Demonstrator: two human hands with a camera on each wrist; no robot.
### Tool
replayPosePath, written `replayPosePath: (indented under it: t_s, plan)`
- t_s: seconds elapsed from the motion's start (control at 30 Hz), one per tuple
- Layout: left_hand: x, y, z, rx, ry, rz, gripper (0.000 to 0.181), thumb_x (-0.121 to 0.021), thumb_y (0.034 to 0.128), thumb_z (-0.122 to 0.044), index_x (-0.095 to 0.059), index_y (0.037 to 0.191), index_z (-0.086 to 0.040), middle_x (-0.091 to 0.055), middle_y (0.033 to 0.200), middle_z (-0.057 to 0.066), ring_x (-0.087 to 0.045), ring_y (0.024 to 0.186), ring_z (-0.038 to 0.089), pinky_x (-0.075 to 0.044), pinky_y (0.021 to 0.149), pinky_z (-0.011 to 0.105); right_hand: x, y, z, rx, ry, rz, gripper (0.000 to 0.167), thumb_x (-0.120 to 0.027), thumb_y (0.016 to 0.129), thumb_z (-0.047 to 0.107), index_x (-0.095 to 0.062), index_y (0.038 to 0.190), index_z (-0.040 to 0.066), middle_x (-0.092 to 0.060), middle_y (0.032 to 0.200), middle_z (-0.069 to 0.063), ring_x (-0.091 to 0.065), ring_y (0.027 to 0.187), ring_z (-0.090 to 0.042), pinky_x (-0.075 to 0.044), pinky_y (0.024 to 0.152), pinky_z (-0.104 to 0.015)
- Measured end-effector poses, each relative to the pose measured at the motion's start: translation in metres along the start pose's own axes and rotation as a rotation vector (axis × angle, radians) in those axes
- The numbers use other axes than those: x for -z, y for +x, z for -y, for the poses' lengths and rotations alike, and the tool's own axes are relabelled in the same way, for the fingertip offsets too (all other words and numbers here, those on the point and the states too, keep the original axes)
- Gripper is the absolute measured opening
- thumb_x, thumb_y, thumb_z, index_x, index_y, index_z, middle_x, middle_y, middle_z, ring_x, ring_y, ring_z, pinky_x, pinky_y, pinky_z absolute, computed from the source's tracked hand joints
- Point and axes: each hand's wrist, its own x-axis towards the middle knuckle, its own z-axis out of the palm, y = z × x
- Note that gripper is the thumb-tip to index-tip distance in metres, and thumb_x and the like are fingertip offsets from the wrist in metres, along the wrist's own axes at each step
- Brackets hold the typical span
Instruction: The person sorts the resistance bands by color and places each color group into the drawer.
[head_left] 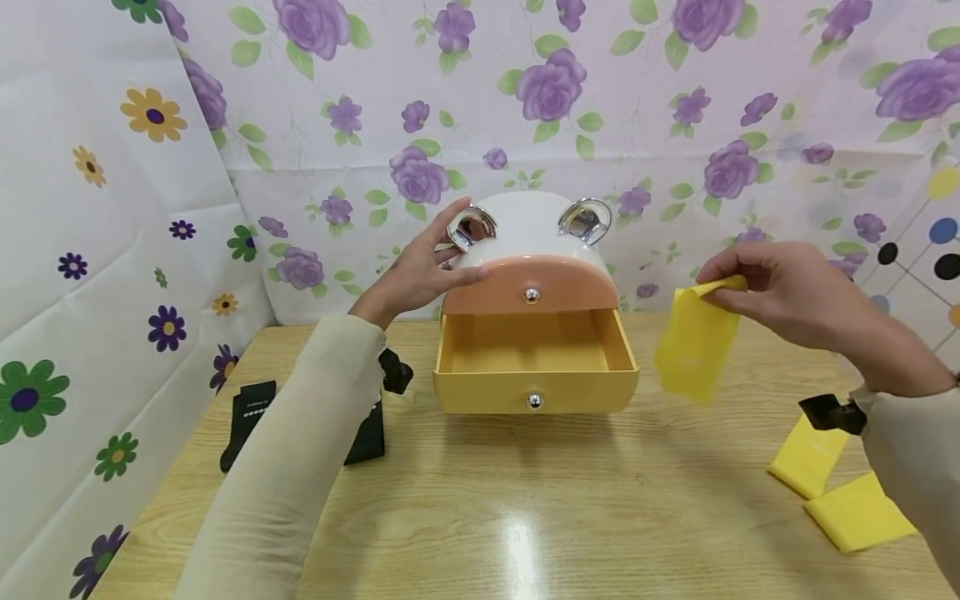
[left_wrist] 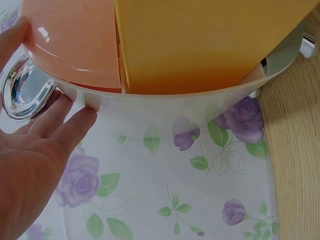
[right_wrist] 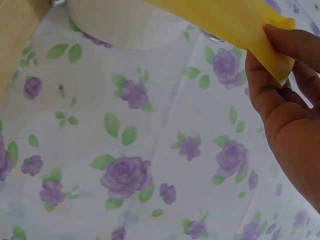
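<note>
A small drawer box with a white domed top (head_left: 525,218) stands against the back cloth. Its orange upper drawer (head_left: 480,292) is shut, while the yellow lower drawer (head_left: 487,393) is pulled out with nothing inside. My left hand (head_left: 420,271) rests on the box's left side, thumb on the orange front and straight fingers by the chrome ring (left_wrist: 27,90). Right of the box, my right hand (head_left: 795,292) pinches a yellow resistance loop band (head_left: 697,342) by its upper end, the band hanging down. Thumb and fingers grip it in the right wrist view.
Two folded yellow bands (head_left: 810,454) (head_left: 858,512) lie on the wooden table (head_left: 517,492) at the right. Black folded bands (head_left: 251,417) (head_left: 366,437) lie at the left, partly hidden by my left sleeve. Flowered cloth (head_left: 480,108) hangs behind the box.
</note>
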Motion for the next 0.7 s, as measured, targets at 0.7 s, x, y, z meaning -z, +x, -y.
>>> replayPosePath:
  t_s: [0.7]
  plan:
    - [0.000, 0.000, 0.002, -0.006, 0.004, -0.002, 0.094, -0.077, 0.0909, -0.021, -0.015, 0.160, -0.037, -0.023, 0.158, 0.011, -0.039, 0.142, 0.034, -0.044, 0.108, 0.039, 0.011, 0.042, 0.064, 0.165, 0.032, -0.067, 0.014, -0.070, 0.091, -0.003, -0.073, 0.104, 0.002, -0.069, 0.107, -0.014, -0.064, 0.080, 0.003, -0.051, 0.071, -0.008]
